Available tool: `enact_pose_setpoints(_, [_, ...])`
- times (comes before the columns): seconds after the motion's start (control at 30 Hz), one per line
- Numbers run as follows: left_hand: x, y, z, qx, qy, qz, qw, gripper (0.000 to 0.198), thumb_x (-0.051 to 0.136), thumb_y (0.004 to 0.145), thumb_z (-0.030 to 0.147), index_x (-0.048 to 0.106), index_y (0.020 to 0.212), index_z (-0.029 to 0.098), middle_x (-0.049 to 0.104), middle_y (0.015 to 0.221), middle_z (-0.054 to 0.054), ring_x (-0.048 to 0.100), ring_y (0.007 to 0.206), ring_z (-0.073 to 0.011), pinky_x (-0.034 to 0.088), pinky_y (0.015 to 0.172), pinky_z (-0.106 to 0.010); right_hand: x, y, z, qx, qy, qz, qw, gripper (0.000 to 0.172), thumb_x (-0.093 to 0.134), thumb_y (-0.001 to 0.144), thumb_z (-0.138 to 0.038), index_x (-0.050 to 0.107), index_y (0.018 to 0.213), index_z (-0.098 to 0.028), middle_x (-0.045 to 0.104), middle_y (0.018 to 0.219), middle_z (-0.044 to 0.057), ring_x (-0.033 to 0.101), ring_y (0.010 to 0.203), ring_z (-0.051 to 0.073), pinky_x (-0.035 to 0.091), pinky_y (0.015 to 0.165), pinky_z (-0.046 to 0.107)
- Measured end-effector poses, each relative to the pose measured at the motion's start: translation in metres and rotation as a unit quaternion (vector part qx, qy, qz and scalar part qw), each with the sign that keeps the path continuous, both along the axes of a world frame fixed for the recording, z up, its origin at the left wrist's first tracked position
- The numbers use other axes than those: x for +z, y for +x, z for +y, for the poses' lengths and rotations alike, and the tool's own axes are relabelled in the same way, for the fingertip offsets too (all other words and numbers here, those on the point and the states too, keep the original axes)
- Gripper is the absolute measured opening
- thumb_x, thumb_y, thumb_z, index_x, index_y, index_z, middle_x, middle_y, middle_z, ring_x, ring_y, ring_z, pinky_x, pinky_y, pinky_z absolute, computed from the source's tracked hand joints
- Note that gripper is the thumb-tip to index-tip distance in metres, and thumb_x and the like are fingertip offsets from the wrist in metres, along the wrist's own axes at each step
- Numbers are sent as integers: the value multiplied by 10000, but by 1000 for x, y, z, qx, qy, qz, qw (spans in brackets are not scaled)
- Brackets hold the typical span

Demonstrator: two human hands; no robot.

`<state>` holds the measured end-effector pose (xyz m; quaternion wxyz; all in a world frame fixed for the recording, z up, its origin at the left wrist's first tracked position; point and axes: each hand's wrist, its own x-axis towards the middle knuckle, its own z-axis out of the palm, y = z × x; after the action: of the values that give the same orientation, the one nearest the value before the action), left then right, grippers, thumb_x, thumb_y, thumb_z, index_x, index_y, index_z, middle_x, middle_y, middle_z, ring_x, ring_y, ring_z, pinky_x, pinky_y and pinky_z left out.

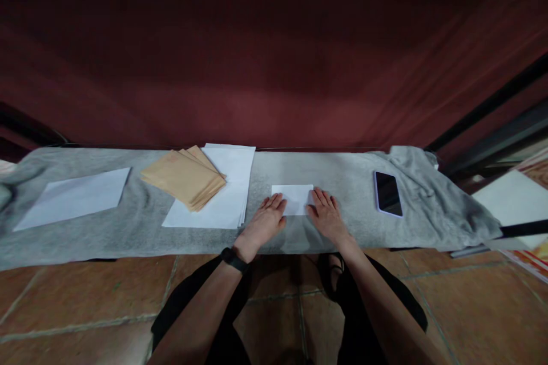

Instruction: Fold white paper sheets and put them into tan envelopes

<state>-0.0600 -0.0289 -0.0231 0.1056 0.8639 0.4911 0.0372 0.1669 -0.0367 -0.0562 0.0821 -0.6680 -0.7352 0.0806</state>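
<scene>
"What bounds the space on your feed?"

"A dark red backdrop [274, 68] rises along the far side, so my room runs sideways, over a long, narrow strip of soft grey cloth [325, 168]. Its near edge passes beneath the wrists."

"And the sheets?"

"Left of the hands, a stack of white sheets [231, 202] spans most of the strip's depth; a loose sheet [72, 199] lies askew farther left."

"Containers?"

"Tan envelopes [184, 174], fanned partly over the stack, partly over cloth — I can't tell what they hold."

"The hands?"

"Both palm down and flattened. The left hand [265, 221] has its fingers close together; the right hand's [328, 218] are slightly spread."

"Smaller still?"

"A phone [389, 193], pale-rimmed, with bare cloth between it and me. Then the small white paper [296, 197] — a flat rectangle between the hands, touched at both sides."
</scene>
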Motion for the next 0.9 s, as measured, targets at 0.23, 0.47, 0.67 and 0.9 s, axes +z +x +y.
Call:
enact_pose_setpoints(0.23, [3,-4,6,-28,14,-19,999,539,520,866,40,581,1394,129,525,1529,-159,494,1422,-230,358,1208,-374,6,12,-2,60,-47,20,997,731,469,994,-558,332,1597,-169,266,1683,130,236,1560,275,181,1260,514])
enact_pose_setpoints(0.47, [4,-7,16,52,21,-191,980,230,555,941,163,757,1027,231,772,1107,-68,704,1074,-220,495,1062,-385,8,23,10,104,35,131,985,419,569,939,-260,646,1350,-238,603,1467,95,517,1395,235,309,1212,502])
enact_pose_setpoints(0.67, [12,-3,24,201,-35,-506,838,159,656,891,354,714,920,209,668,717,25,631,689,-145,484,652,-238,22,20,18,0,48,368,929,307,559,941,-441,752,966,-203,777,930,54,702,892,228,544,830,351])
enact_pose_setpoints(0.9, [-12,1,30,249,-211,-558,763,530,695,769,210,602,1288,162,611,684,60,594,624,-126,468,614,-232,15,13,22,-101,55,412,904,427,511,907,-588,648,770,-207,628,628,-2,544,578,166,391,543,267])
